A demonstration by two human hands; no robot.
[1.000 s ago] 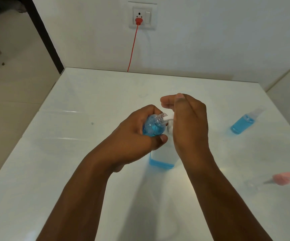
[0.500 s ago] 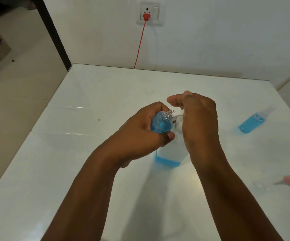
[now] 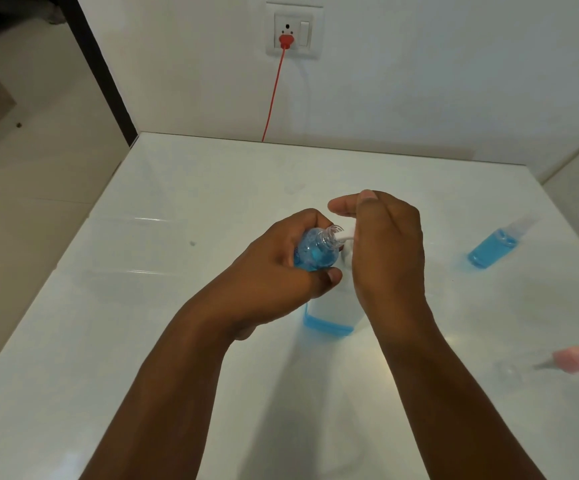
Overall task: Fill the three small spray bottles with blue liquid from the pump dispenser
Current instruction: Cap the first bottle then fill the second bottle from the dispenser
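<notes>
My left hand (image 3: 281,265) grips a small clear spray bottle (image 3: 314,252) with no cap, mostly full of blue liquid, its open neck tilted against the white spout of the pump dispenser (image 3: 331,317). The dispenser stands on the table, with only a thin layer of blue liquid at its bottom. My right hand (image 3: 385,247) lies on top of the pump head, fingers fairly straight, and hides it. A second small bottle (image 3: 489,252), full of blue liquid and capped, lies on its side at the right. A pink sprayer head (image 3: 575,362) with its tube lies near the right edge.
The glossy white table (image 3: 177,306) meets a white wall at the back. A red cord (image 3: 274,95) runs down from a wall socket (image 3: 293,31) to behind the table's far edge. Beyond the table's left edge the floor is beige tile.
Both hands keep the same hold on the bottle and pump. The view has shifted slightly, so everything sits a little further right and higher in the frame.
</notes>
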